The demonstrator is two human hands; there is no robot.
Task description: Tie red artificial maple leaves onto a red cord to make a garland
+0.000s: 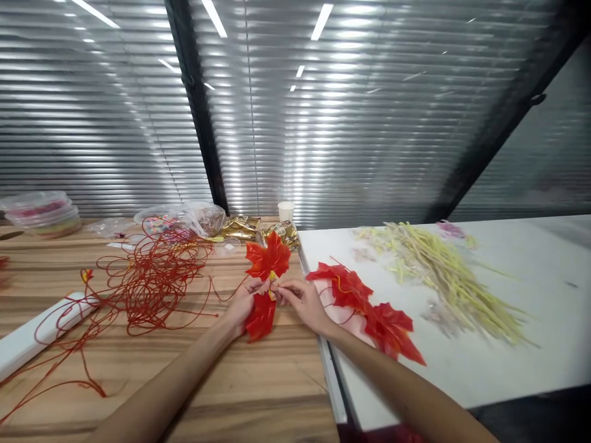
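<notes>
A red artificial maple leaf (pixel 268 255) with a yellow stem end stands upright above my fingers. Below it a second red leaf (pixel 261 319) hangs beside my palm. My left hand (pixel 242 303) is closed around the join of these leaves. Right beside the yellow stem (pixel 272 276), the fingertips of my right hand (pixel 301 299) are pinched together; what is between them is too small to make out. A thin red cord (pixel 225 299) runs from the left toward my left hand. More red leaves (pixel 390 329) lie just right of my right wrist.
A tangle of red cord (pixel 152 277) covers the left of the wooden table, partly over a white box (pixel 46 332). Plastic tubs (pixel 44 215), gold packets (pixel 241 226) and a paper cup (pixel 286 211) stand behind. Yellow stems (pixel 443 277) lie on the white table.
</notes>
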